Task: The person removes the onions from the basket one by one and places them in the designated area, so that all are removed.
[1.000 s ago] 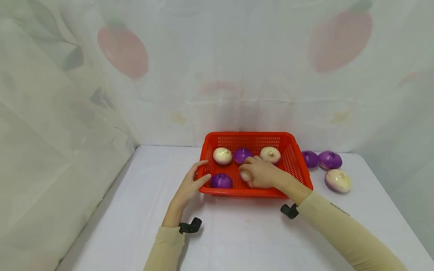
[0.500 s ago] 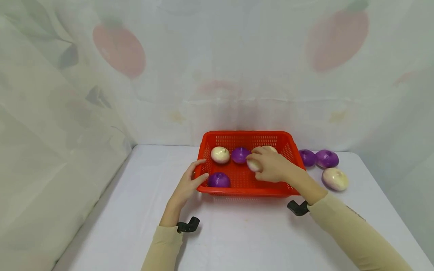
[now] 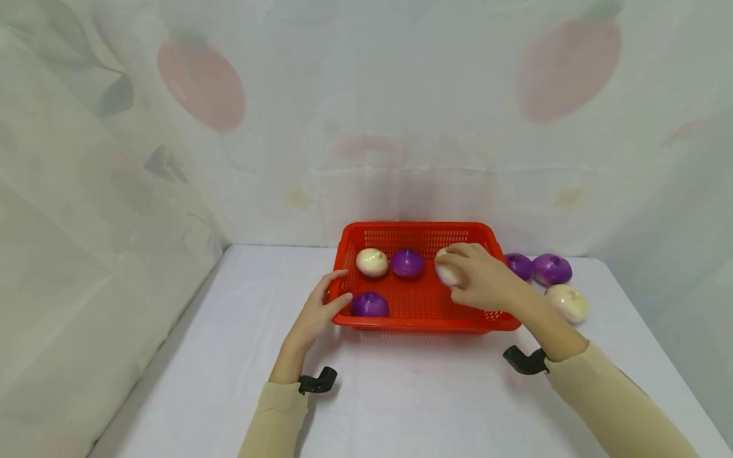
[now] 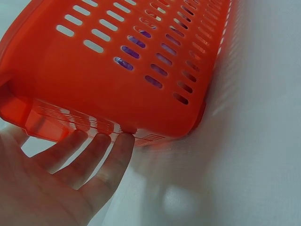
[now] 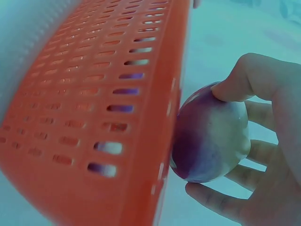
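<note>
**Two hands at a red basket of onions**

In the head view, a red slotted basket (image 3: 420, 318) sits in the middle of the frame on a white table (image 3: 401, 407). The right hand (image 3: 481, 280) is over the basket's right side, fingers curled around a pale onion (image 3: 446, 273) that it grasps. The left hand (image 3: 321, 310) rests against the basket's left end with fingers straight and relaxed, gripping nothing.

The right wrist view shows what the head view mostly hides: the held onion (image 5: 209, 141) fills the right half of the frame, smooth and rounded, cream on one side shading to purple on the other, pinched between thumb above and fingers below, just beside the basket's wall. The left wrist view shows the left fingers (image 4: 106, 162) lying flat along the lower edge of the basket at the lower left of the frame.

Only the head view shows the rest. Inside the basket lie a white onion (image 3: 371, 262), a purple onion (image 3: 407, 263) beside it, and another purple one (image 3: 369, 305) near the front left corner. To the right of the basket, on the table, lie two purple onions (image 3: 552, 269) and one white onion (image 3: 566, 303).
</note>
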The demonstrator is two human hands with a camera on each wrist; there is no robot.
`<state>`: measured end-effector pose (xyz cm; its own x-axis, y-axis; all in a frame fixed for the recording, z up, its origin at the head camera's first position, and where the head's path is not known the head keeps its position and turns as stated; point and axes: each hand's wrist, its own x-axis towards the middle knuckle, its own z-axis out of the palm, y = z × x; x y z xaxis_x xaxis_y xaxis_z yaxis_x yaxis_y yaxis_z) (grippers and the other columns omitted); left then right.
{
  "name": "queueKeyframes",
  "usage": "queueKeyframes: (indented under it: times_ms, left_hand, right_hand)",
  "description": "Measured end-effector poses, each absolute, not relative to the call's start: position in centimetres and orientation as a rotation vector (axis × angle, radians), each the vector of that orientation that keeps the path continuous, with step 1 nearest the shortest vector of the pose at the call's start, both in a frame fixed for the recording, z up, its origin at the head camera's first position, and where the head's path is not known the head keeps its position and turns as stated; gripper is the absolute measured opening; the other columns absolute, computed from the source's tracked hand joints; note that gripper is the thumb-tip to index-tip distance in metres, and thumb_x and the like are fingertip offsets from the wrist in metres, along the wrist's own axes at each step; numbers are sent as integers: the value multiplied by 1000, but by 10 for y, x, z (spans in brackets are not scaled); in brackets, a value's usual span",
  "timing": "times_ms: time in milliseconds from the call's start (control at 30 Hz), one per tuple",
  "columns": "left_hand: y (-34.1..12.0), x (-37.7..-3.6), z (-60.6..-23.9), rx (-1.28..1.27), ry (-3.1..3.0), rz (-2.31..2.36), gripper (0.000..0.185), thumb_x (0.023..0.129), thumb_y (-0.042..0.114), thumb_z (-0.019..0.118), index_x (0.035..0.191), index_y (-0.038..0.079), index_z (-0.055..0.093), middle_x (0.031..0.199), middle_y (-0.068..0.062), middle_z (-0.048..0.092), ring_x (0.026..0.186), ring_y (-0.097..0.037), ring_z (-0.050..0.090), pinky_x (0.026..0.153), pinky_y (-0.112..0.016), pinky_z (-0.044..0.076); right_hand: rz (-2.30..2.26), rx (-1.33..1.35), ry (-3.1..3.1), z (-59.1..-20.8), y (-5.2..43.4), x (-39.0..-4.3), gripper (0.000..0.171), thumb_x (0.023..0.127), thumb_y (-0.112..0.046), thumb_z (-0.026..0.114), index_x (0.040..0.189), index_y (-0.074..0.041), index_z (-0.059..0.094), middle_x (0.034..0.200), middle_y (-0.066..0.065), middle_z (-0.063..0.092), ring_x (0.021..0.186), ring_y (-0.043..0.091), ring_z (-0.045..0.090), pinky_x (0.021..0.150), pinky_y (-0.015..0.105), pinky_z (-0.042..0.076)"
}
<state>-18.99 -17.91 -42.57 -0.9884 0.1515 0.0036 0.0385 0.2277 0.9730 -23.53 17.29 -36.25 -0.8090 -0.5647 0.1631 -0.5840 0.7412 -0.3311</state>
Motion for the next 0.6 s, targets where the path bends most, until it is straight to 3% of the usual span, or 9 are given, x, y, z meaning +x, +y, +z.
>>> queueKeyframes:
  times_ms: [600]
  left_hand:
    - [-180, -193, -430, 164, 2404, 1880, 53, 101, 17, 63, 150, 16, 44, 152, -19, 43, 134, -39, 49, 108, -54, 44]
  right_hand:
    - [619, 831, -2809, -348, 230, -224, 52, 83, -8, 71, 133, -4, 62, 139, 21, 51, 125, 45, 44, 96, 64, 46]
